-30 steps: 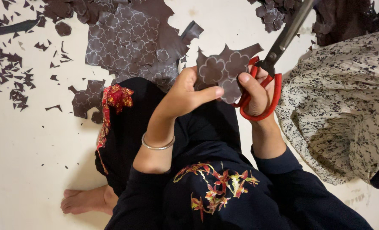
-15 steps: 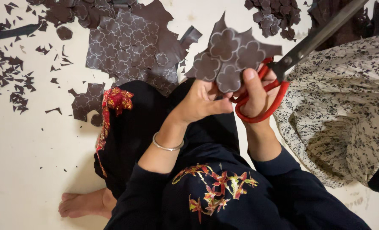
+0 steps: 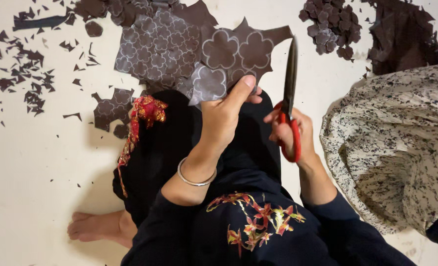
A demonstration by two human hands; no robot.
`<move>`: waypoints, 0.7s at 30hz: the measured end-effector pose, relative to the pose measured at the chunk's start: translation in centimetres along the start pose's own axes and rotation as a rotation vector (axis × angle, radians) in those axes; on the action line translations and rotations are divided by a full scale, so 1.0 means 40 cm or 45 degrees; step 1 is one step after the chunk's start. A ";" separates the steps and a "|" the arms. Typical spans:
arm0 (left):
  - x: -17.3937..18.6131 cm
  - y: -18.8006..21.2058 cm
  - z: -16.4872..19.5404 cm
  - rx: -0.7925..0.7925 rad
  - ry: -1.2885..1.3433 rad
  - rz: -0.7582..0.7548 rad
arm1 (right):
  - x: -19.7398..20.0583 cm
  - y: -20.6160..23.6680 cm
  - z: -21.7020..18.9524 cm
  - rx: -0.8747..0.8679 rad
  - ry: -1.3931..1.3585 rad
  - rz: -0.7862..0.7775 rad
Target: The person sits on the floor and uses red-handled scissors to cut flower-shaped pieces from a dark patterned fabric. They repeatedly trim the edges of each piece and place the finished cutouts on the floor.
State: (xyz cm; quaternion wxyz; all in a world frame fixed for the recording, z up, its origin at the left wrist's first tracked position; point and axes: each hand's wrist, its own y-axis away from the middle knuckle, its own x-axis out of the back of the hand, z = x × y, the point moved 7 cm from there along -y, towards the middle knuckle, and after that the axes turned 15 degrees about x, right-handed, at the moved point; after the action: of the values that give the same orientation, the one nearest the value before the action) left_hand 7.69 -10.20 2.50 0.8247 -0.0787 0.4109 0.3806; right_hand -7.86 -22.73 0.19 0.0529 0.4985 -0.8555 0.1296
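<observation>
My left hand (image 3: 226,116) pinches a dark brown sheet piece (image 3: 233,56) printed with pale flower outlines and holds it up over my lap. A silver bangle (image 3: 195,177) circles that wrist. My right hand (image 3: 292,130) grips red-handled scissors (image 3: 290,98), whose blades point up and look nearly closed, just right of the sheet piece. A larger sheet with the same flower outlines (image 3: 157,49) lies on the floor behind it.
Cut-out brown flower shapes sit in a pile (image 3: 329,27) at top right. Small dark offcuts (image 3: 24,79) are scattered on the pale floor at left. A speckled cloth (image 3: 396,143) lies at right. My bare foot (image 3: 98,226) shows at lower left.
The left hand lifted the flower-printed piece higher and turned it. The scissors swung from slanting right to pointing almost straight up beside the piece.
</observation>
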 end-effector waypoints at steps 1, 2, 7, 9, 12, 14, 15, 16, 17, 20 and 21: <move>0.001 0.003 0.004 -0.006 -0.033 0.027 | -0.015 0.009 -0.007 0.062 -0.015 -0.086; 0.001 0.009 0.007 -0.011 -0.066 0.053 | -0.031 0.020 -0.015 0.122 -0.030 -0.172; -0.010 0.030 0.014 -0.026 0.017 0.052 | -0.073 0.050 -0.015 0.095 -0.031 -0.291; -0.019 0.043 0.028 -0.086 -0.092 0.063 | -0.080 0.055 -0.021 0.089 0.019 -0.303; -0.042 0.058 0.043 -0.139 -0.157 0.024 | -0.089 0.051 -0.040 0.137 0.027 -0.326; -0.043 0.061 0.018 0.134 -0.142 0.051 | -0.088 0.040 -0.060 0.195 0.042 -0.325; -0.045 0.066 0.003 0.275 -0.133 0.062 | -0.086 0.038 -0.070 0.220 0.051 -0.323; -0.051 0.071 0.001 0.312 -0.166 0.065 | -0.085 0.033 -0.079 0.225 0.052 -0.317; -0.057 0.074 0.000 0.347 -0.200 0.070 | -0.084 0.027 -0.087 0.231 0.053 -0.314; -0.074 0.084 0.012 0.320 -0.302 0.081 | -0.086 0.013 -0.106 0.249 0.049 -0.315; -0.078 0.086 0.019 0.287 -0.336 0.083 | -0.086 0.009 -0.111 0.257 0.048 -0.317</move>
State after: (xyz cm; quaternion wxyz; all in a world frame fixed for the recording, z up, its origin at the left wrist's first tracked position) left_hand 4.62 -9.22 5.94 0.8623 0.0784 0.3416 0.3656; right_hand -6.63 -18.47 3.64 0.0341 0.6011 -0.7685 0.2166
